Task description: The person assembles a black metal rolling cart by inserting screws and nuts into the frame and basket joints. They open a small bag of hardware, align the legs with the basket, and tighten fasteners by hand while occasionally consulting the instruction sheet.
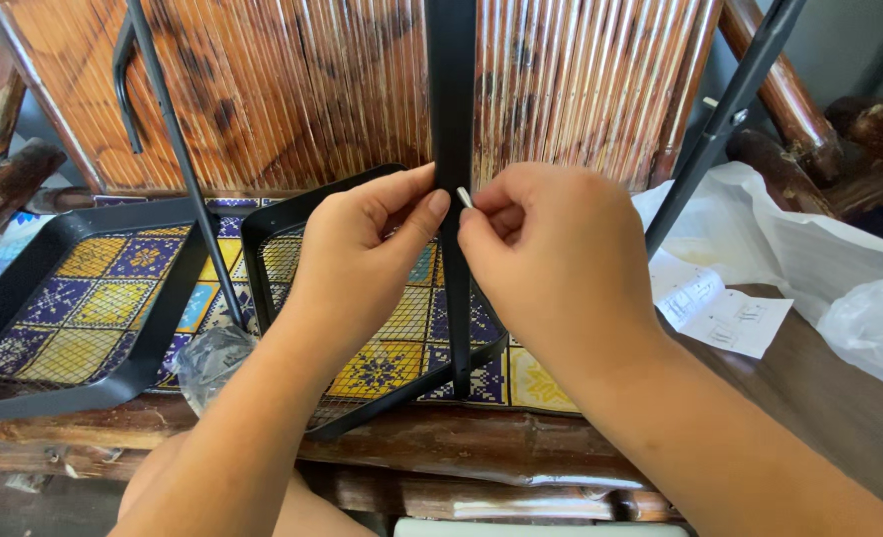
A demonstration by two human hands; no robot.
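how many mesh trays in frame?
2. One tray lies at far left on the patterned cloth; the second tray sits centre, under both hands. Others may be out of frame.

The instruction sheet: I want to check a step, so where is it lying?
In the head view the instruction sheet lies on the right, on the wooden table, beside the right hand and below the white plastic bag.

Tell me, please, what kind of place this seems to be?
Probably a home, not a workshop: bamboo furniture, a patterned woven mat and an instruction sheet lie around both hands fitting a black post to a mesh tray.
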